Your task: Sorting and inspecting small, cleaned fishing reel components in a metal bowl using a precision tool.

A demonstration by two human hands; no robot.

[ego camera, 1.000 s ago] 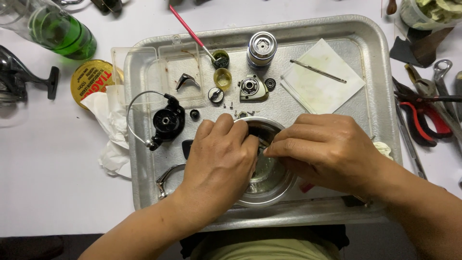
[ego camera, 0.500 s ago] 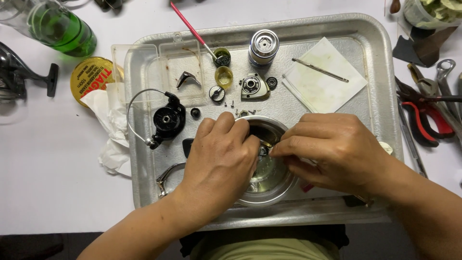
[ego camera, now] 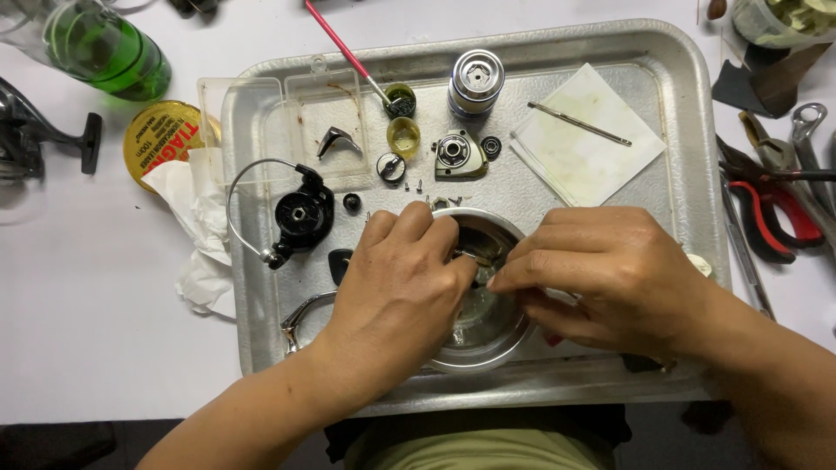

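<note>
Both my hands meet over a small round metal bowl (ego camera: 488, 344) near the front of a metal tray (ego camera: 688, 130). My left hand (ego camera: 396, 287) curls its fingers over the bowl's left rim, pinching a small metal part (ego camera: 475, 255) that is mostly hidden. My right hand (ego camera: 601, 270) reaches in from the right, fingertips closed together at the same small part above the bowl. What lies inside the bowl is largely covered by my fingers.
On the tray lie a black reel rotor with wire bail (ego camera: 296, 213), a silver spool (ego camera: 476, 80), a side plate (ego camera: 457, 154), small screws, a white paper (ego camera: 588, 135) with a thin shaft, a clear plastic box (ego camera: 287, 113). Pliers (ego camera: 771, 204) sit right; a green bottle (ego camera: 104, 48) and yellow tin (ego camera: 161, 130) left.
My hands have shifted only slightly over the bowl, fingertips working at the small part; everything else on the tray stays put.
</note>
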